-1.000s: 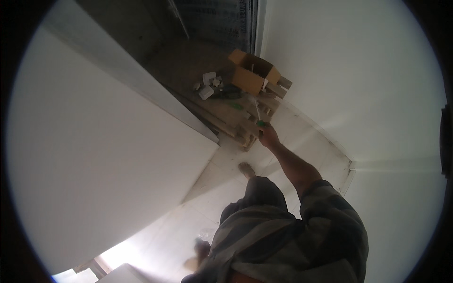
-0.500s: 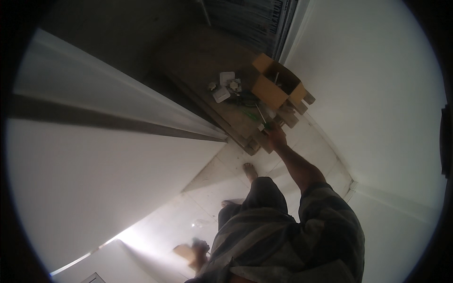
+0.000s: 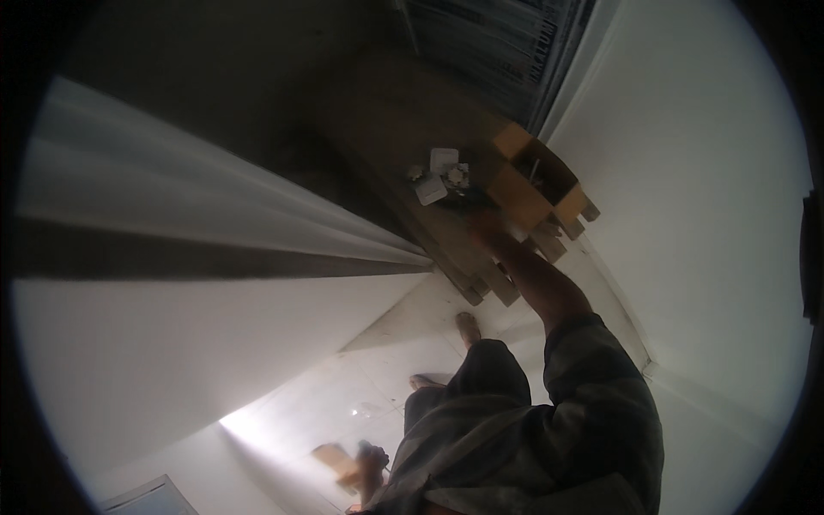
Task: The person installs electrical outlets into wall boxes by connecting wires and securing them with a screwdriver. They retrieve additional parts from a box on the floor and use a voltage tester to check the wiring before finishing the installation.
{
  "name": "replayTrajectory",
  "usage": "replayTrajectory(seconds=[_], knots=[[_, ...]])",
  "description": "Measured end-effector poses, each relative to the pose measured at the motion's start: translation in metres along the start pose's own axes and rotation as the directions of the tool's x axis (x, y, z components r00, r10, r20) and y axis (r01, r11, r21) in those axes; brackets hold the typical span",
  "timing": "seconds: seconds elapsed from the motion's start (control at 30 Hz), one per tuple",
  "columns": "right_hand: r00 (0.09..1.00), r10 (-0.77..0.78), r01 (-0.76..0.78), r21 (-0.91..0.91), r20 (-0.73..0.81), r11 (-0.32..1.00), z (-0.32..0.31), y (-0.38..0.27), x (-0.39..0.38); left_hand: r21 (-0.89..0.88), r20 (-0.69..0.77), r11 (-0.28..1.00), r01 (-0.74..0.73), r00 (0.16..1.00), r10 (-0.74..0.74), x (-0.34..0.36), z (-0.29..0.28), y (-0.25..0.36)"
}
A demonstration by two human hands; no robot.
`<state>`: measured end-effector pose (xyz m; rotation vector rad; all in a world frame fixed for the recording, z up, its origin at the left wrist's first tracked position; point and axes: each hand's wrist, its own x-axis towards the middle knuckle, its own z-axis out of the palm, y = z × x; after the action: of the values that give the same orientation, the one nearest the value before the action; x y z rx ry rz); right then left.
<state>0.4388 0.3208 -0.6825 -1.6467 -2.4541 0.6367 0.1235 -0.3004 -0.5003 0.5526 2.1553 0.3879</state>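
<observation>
Right hand: reached out at full arm's length to the stack of wooden boards, resting on or just above its top face, right beside the open cardboard box; blurred and dim, so whether its grip is closed on anything cannot be told. Left hand: low near the lower edge of view, beside the torso, grip closed around a dark handle with a tan, blurred block-like object at its end; kind of object not readable. Boards: long planks laid flat on the floor, long axis running from the cut ends near the person's foot up and away toward the dark upper left; ends staggered and facing the person. Box: flaps open, sitting at the right side of the stack, close against the white wall. Small white packets and fittings: loose cluster on the boards, just left of the box, near the right hand. Dark slatted panel: upright behind the stack. Large pale panel or wall edge: fills the left, its rim meeting the stack's near end. Open room: narrow strip of pale floor between panel and right wall, occupied by the person's feet.
</observation>
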Motion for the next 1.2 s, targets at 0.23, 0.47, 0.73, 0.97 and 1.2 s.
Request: replayTrajectory(seconds=[0.23,0.47,0.73,0.97,1.2], knots=[[0.978,0.196,-0.190,-0.073,0.074,0.979,0.004,-0.014,0.035,-0.679,0.117,0.670,0.301,0.945,-0.307,-0.022,0.005,-0.018],[0.958,0.270,-0.260,-0.097,0.101,0.961,0.010,-0.007,0.040,-0.630,0.093,0.725,0.280,0.953,-0.288,-0.033,0.014,0.003],[0.933,0.340,-0.337,-0.049,0.118,0.940,0.008,0.014,0.029,-0.717,0.243,0.617,0.325,0.946,-0.215,-0.015,-0.014,-0.016],[0.990,0.056,-0.047,0.073,-0.126,0.996,-0.017,-0.017,0.020,-0.591,0.015,0.773,0.231,0.961,-0.275,-0.019,0.010,0.007],[0.928,-0.111,0.186,0.183,-0.355,0.965,0.034,0.054,0.022,-0.301,-0.370,0.936,-0.182,0.927,0.062,0.032,-0.004,0.013]])
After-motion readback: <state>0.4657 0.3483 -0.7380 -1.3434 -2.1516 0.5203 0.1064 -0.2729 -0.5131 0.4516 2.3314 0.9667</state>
